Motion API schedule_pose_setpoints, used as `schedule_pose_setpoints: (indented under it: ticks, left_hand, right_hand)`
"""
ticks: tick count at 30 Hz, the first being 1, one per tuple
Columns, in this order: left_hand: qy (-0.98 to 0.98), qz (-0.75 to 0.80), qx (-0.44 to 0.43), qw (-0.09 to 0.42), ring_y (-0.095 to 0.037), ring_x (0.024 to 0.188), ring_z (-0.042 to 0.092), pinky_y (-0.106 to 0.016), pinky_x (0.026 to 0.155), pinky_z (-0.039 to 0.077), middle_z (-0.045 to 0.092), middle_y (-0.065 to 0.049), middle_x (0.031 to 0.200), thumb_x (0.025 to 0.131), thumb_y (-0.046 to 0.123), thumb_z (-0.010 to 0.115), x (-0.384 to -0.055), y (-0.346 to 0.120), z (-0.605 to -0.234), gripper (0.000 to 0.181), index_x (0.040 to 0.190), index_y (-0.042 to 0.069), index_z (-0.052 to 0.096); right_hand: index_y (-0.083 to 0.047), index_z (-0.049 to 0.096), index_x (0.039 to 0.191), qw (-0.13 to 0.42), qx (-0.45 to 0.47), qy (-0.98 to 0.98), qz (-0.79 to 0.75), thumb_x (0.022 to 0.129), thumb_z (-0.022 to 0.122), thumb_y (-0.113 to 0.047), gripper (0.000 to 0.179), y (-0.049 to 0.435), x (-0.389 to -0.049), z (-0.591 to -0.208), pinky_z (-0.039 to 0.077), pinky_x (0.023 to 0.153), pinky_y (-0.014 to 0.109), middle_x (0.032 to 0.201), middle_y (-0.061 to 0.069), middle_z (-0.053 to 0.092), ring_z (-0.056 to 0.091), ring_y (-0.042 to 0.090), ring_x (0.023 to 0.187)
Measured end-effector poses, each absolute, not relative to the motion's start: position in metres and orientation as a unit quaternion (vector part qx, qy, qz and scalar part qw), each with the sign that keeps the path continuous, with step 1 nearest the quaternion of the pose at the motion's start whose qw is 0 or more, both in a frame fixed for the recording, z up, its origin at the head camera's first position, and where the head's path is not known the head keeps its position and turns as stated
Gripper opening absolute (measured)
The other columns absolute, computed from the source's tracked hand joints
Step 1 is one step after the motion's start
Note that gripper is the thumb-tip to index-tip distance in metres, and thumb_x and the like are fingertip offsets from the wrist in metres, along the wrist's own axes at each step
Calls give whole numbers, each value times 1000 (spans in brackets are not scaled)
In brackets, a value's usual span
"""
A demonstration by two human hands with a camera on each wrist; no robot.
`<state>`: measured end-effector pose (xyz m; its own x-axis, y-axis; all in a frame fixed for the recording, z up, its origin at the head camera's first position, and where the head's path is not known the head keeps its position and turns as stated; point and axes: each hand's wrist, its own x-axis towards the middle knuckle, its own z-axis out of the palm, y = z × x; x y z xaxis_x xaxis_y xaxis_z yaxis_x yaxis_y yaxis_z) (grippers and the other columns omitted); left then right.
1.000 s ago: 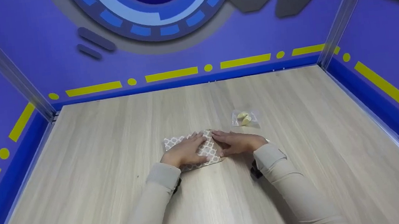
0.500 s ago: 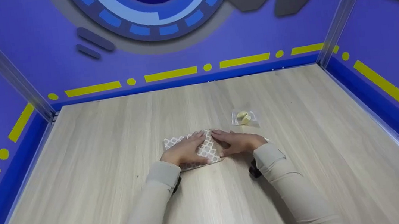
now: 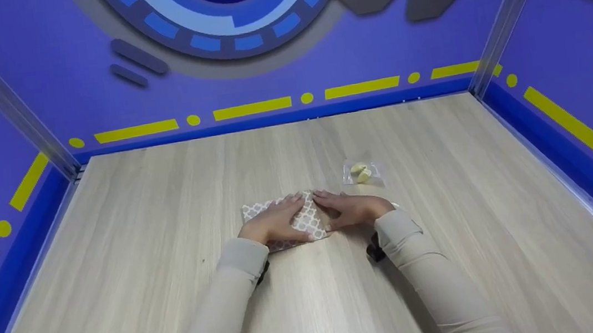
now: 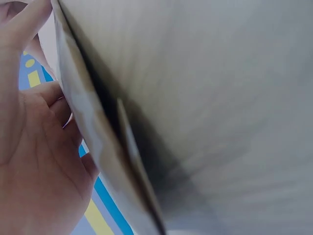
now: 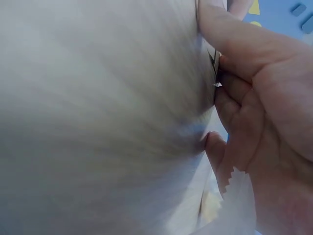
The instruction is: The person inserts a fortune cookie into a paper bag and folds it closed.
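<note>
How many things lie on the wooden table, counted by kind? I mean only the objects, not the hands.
Patterned pouch, pressed flat under the left hand and the right hand: 1
Small clear packet with yellow pieces inside, lying apart beyond the right hand: 1
Total: 2

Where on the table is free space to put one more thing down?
The table is bare left of the patterned pouch, along the far wall, and right of the small clear packet. It is crowded in the middle, where both hands press the pouch.
</note>
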<state>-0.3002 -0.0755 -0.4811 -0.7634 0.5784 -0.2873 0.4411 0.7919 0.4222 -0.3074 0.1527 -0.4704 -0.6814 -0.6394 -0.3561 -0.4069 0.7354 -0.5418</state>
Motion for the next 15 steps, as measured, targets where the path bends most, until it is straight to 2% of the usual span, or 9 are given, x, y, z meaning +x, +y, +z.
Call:
schedule_pose_setpoints:
  ticks: [8,15]
  left_hand:
    - [920,181,273,213,-24,149,8,-42,120,10,11,-7,161,83,49,68,-301,-76,-480,95,153,8,18]
    - [920,179,275,214,-24,150,8,-44,120,9,11,-7,161,82,48,70,-300,-74,-478,97,153,7,19]
  right_hand:
    - [-11,12,155,276,-288,890,-223,94,61,-27,79,152,-309,-471,7,119,47,162,7,3,4,26,149]
    - [-6,12,154,278,-297,884,-228,94,60,-29,80,153,-309,-469,4,118,51,162,13,4,2,30,149]
